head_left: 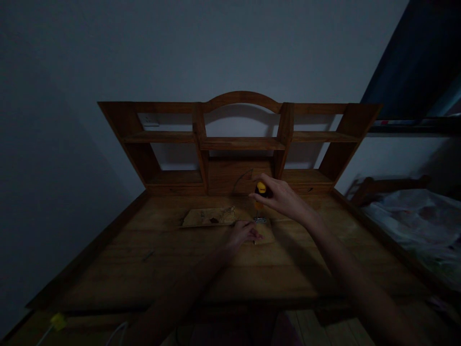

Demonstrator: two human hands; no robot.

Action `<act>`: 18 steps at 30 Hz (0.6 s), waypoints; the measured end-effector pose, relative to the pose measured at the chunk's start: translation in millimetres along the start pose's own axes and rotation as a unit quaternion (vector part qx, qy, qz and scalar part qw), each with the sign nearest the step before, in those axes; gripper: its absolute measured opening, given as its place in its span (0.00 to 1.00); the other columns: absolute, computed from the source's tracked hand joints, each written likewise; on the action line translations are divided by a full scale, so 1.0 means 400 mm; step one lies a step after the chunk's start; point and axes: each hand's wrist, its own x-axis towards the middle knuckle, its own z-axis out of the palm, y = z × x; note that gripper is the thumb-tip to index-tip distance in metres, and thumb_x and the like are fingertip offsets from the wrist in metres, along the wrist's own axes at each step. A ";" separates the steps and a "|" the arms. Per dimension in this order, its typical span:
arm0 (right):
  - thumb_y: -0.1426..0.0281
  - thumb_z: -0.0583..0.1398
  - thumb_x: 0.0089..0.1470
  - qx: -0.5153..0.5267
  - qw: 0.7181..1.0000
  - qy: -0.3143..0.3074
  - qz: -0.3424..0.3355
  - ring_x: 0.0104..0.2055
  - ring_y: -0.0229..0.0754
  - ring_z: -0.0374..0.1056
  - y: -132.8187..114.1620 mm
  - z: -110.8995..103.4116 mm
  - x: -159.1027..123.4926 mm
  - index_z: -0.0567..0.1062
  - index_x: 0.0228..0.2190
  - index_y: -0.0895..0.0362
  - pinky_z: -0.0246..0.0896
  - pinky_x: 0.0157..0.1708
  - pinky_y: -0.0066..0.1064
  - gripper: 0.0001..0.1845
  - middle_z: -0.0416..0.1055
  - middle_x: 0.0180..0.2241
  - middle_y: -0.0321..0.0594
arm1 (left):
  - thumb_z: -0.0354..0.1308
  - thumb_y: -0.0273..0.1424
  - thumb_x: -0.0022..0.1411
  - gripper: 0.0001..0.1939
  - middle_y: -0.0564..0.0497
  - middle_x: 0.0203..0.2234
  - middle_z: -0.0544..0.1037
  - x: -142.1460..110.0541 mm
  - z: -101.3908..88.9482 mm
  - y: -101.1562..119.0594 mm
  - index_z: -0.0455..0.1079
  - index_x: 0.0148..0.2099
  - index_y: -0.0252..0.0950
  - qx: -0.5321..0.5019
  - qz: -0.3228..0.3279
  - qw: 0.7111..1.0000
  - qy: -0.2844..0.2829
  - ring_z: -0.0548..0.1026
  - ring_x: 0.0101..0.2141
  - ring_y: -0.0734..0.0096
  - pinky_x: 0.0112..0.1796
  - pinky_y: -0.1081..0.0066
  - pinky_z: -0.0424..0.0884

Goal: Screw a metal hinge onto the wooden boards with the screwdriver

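My right hand [277, 194] is closed around the yellow and black handle of a screwdriver [261, 188], held upright with its shaft pointing down. Under its tip lies a small metal hinge [260, 220] at the far edge of a small wooden board [265, 234]. Whether the tip touches a screw is too dark to tell. My left hand [244, 232] grips the board's left side, its fingers bent over the surface. Just beyond that hand, to the left, is a longer piece of torn, brownish material [207, 216] with a dark spot.
The wooden desk [173, 269] carries a shelf unit [243, 143] along its back, against the wall. A small thin object [148, 255] lies on the left of the desktop. At the right, beyond the desk edge, is plastic-covered bedding [418, 216]. A yellow item with a cable [58, 321] is at lower left.
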 end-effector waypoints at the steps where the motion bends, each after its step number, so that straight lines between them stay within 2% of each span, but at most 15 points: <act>1: 0.58 0.59 0.59 0.015 1.000 0.000 0.007 0.44 0.43 0.70 0.002 -0.001 -0.001 0.65 0.50 0.52 0.62 0.44 0.32 0.21 0.73 0.45 0.40 | 0.60 0.40 0.59 0.14 0.47 0.21 0.75 0.003 -0.001 -0.003 0.69 0.29 0.35 0.012 0.002 1.000 0.007 0.78 0.29 0.60 0.40 0.59 0.72; 3: 0.55 0.62 0.55 0.034 0.999 -0.003 0.019 0.40 0.42 0.70 0.006 -0.005 -0.006 0.67 0.48 0.53 0.62 0.40 0.31 0.23 0.73 0.42 0.39 | 0.59 0.40 0.60 0.14 0.48 0.21 0.75 0.008 -0.001 -0.007 0.69 0.29 0.35 0.040 0.008 0.999 0.019 0.78 0.29 0.60 0.39 0.60 0.73; 8: 0.54 0.63 0.54 0.018 0.999 0.012 0.048 0.31 0.37 0.65 0.017 -0.006 -0.031 0.69 0.35 0.55 0.57 0.31 0.27 0.18 0.70 0.30 0.34 | 0.59 0.40 0.60 0.15 0.47 0.22 0.75 0.012 0.001 -0.008 0.68 0.28 0.33 0.053 0.009 0.998 0.025 0.78 0.29 0.61 0.38 0.61 0.74; 12: 0.54 0.63 0.53 0.030 0.997 0.044 0.060 0.30 0.37 0.64 0.020 -0.007 -0.049 0.70 0.35 0.55 0.56 0.29 0.27 0.18 0.69 0.30 0.35 | 0.59 0.41 0.60 0.16 0.47 0.22 0.75 0.012 -0.001 -0.009 0.68 0.29 0.32 0.053 0.013 0.998 0.020 0.79 0.29 0.61 0.39 0.60 0.75; 15: 0.54 0.64 0.53 0.040 0.990 0.116 0.074 0.31 0.38 0.66 0.018 -0.035 -0.050 0.71 0.37 0.55 0.58 0.30 0.28 0.19 0.71 0.31 0.35 | 0.60 0.42 0.59 0.17 0.47 0.21 0.75 0.013 -0.003 -0.012 0.68 0.28 0.33 0.052 0.006 0.998 0.017 0.79 0.30 0.60 0.39 0.59 0.75; 18: 0.55 0.65 0.51 0.057 0.970 0.218 0.092 0.32 0.39 0.67 0.012 -0.090 -0.052 0.72 0.38 0.55 0.61 0.32 0.29 0.19 0.72 0.32 0.36 | 0.61 0.41 0.59 0.16 0.47 0.23 0.76 0.010 -0.004 -0.011 0.68 0.28 0.34 0.057 0.002 0.998 0.014 0.79 0.31 0.61 0.41 0.60 0.75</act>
